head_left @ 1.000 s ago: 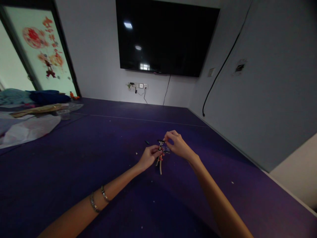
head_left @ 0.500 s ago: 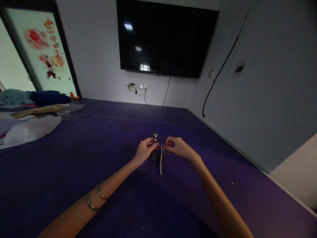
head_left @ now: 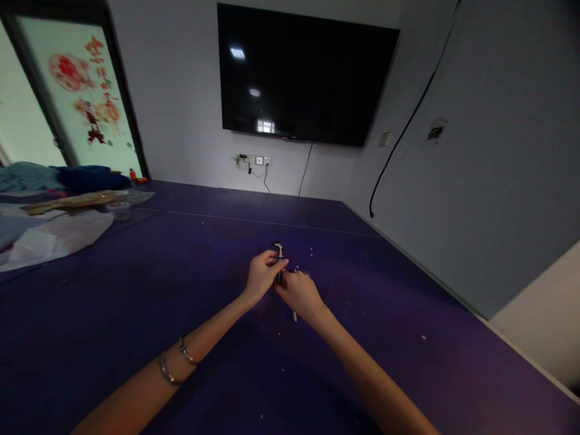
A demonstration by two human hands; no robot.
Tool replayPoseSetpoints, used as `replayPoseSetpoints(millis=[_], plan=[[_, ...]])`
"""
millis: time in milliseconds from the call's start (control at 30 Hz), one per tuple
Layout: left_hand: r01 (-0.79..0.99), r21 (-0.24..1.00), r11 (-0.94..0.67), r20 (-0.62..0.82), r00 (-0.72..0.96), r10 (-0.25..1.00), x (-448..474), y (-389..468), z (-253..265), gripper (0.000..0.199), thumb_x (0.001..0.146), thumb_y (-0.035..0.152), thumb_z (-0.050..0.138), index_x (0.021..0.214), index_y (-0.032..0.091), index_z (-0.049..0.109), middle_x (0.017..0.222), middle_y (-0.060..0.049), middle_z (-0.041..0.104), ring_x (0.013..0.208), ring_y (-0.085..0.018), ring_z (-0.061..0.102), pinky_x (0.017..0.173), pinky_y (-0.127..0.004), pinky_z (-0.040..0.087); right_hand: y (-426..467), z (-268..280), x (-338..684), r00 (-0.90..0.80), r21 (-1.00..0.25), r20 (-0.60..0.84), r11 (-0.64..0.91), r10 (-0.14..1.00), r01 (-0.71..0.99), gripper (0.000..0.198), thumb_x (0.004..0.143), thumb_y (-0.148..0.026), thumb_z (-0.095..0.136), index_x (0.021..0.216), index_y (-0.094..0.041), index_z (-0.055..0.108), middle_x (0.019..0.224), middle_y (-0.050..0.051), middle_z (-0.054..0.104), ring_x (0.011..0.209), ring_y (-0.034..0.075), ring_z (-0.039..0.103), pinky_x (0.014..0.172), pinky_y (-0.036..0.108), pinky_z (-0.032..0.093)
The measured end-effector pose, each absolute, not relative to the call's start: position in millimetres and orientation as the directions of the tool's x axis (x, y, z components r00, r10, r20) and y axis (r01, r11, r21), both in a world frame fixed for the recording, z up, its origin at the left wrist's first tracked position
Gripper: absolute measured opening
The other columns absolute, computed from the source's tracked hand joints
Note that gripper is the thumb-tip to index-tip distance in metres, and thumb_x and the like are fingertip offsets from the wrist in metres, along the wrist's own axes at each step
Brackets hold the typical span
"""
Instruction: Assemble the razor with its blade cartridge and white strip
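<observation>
My left hand [head_left: 263, 277] is closed around the handle of a small razor [head_left: 279, 249], dark and silver with a T-shaped head pointing up and away. Close against it, my right hand [head_left: 301, 295] is closed at the lower end of the razor's handle; its fingertips are partly hidden. A thin pale strip [head_left: 295, 316] lies under my right hand, with only its near end and a bit of its top showing. Just beyond the right knuckles, some small shiny pieces [head_left: 308, 273] are mostly covered.
The purple surface [head_left: 203, 266] carries scattered white specks. On the left lie a white plastic bag [head_left: 58, 238], a flat tan packet [head_left: 77, 202] and blue cloth [head_left: 93, 178]. A black cable [head_left: 403, 130] hangs along the right wall; a television [head_left: 308, 72] is on the wall ahead.
My right hand has moved left and toward me, from the small pieces to the razor's handle, covering most of the pale strip. The razor has turned slightly in my left hand.
</observation>
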State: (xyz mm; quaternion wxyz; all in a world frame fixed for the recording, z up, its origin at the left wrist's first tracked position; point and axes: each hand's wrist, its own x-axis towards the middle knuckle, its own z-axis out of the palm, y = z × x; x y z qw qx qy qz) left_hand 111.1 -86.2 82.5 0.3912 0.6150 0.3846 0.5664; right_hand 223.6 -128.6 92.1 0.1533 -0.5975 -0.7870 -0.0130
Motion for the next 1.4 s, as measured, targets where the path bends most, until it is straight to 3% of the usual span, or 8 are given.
replayPoseSetpoints(millis=[333, 567, 733, 1033, 1400], plan=[[0.073, 0.92, -0.384, 0.381, 0.058, 0.923, 109.7, -71.5, 69.4, 0.024, 0.066, 0.035, 0.068, 0.074, 0.014, 0.061, 0.064, -0.005, 0.067, 0.061, -0.019, 0.065, 0.057, -0.025, 0.047, -131.4, 81.8, 217.8, -0.162, -0.152, 0.284, 0.211, 0.945, 0.966, 0.037, 0.087, -0.035, 0.038, 0.084, -0.013, 0.068, 0.079, 0.017, 0.068, 0.07, 0.025, 0.066, 0.061, 0.029, 0.045], [0.08, 0.985, -0.153, 0.152, 0.016, 0.988, 99.4, -57.3, 66.1, 0.032, 0.077, 0.044, 0.053, 0.08, 0.012, 0.061, 0.073, -0.009, 0.069, 0.052, -0.014, 0.062, 0.048, -0.022, 0.042, -103.8, 65.8, 233.2, -0.114, -0.418, 0.079, 0.137, 0.99, 0.898, 0.033, 0.083, -0.031, 0.044, 0.063, -0.014, 0.064, 0.063, 0.01, 0.066, 0.058, 0.017, 0.062, 0.05, 0.021, 0.038], [0.009, 0.996, -0.087, 0.087, -0.05, 0.995, 85.9, -44.3, 67.3, 0.035, 0.078, 0.045, 0.048, 0.084, 0.013, 0.058, 0.075, -0.008, 0.068, 0.052, -0.013, 0.063, 0.049, -0.02, 0.041, -88.5, 52.1, 242.7, -0.089, -0.548, -0.068, 0.038, 0.994, 0.836, 0.031, 0.081, -0.027, 0.045, 0.055, -0.015, 0.058, 0.057, 0.005, 0.063, 0.051, 0.012, 0.058, 0.045, 0.017, 0.036], [-0.037, 0.994, -0.106, 0.103, -0.06, 0.993, 79.5, -40.1, 72.4, 0.03, 0.079, 0.041, 0.047, 0.079, 0.013, 0.057, 0.071, -0.007, 0.068, 0.05, -0.012, 0.062, 0.048, -0.021, 0.041, -74.9, 44.9, 242.9, -0.142, -0.538, -0.125, 0.053, 0.982, 0.841, 0.028, 0.08, -0.024, 0.043, 0.058, -0.015, 0.058, 0.058, 0.004, 0.063, 0.052, 0.011, 0.058, 0.046, 0.016, 0.039], [-0.035, 0.993, -0.109, 0.108, -0.045, 0.993, 78.8, -35.9, 68.6, 0.029, 0.081, 0.04, 0.044, 0.078, 0.013, 0.056, 0.072, -0.007, 0.068, 0.049, -0.011, 0.061, 0.048, -0.02, 0.041, -70.7, 49.2, 242.9, -0.236, -0.484, -0.204, 0.112, 0.95, 0.868, 0.026, 0.072, -0.02, 0.048, 0.047, -0.015, 0.055, 0.051, 0.004, 0.06, 0.043, 0.01, 0.052, 0.043, 0.017, 0.036]])
